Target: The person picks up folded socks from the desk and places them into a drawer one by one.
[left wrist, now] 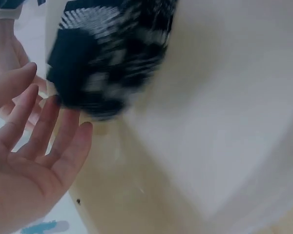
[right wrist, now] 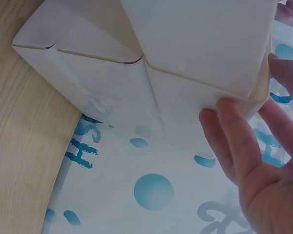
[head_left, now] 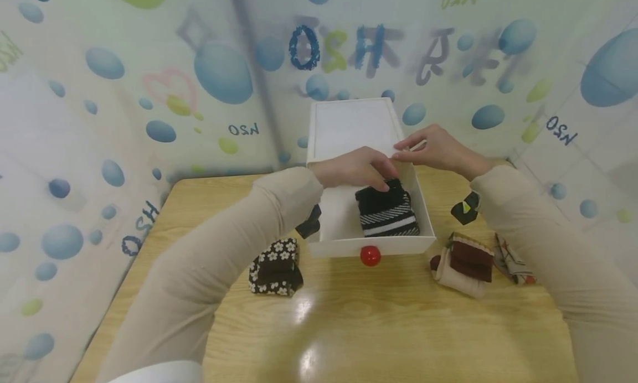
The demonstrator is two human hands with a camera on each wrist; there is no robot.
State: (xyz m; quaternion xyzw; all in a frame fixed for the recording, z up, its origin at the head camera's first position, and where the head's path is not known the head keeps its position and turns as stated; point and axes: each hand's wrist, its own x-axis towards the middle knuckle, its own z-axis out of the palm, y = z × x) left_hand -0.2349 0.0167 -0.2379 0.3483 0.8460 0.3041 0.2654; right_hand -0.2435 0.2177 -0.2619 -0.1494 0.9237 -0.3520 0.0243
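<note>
A white box with its drawer [head_left: 339, 217] pulled out, red knob [head_left: 370, 255] in front, stands on the table. Inside the drawer, toward its right wall, lies a folded black sock [head_left: 389, 211] with white stripes and a patterned band. My left hand [head_left: 356, 167] reaches over the drawer, palm down, its fingertips at the sock's far edge. In the left wrist view its fingers are loosely extended beside the blurred sock [left wrist: 112, 58]. My right hand [head_left: 433, 150] touches the right side of the box body [right wrist: 185, 83] with spread, mostly straight fingers near the front corner.
On the wooden table [head_left: 369, 327], a flower-patterned folded sock bundle [head_left: 274, 267] lies left of the drawer. A brown and beige bundle [head_left: 463, 267], a plaid one [head_left: 513, 261] and a small black one [head_left: 466, 208] lie right. Another dark bundle [head_left: 310, 223] sits beside the drawer's left wall.
</note>
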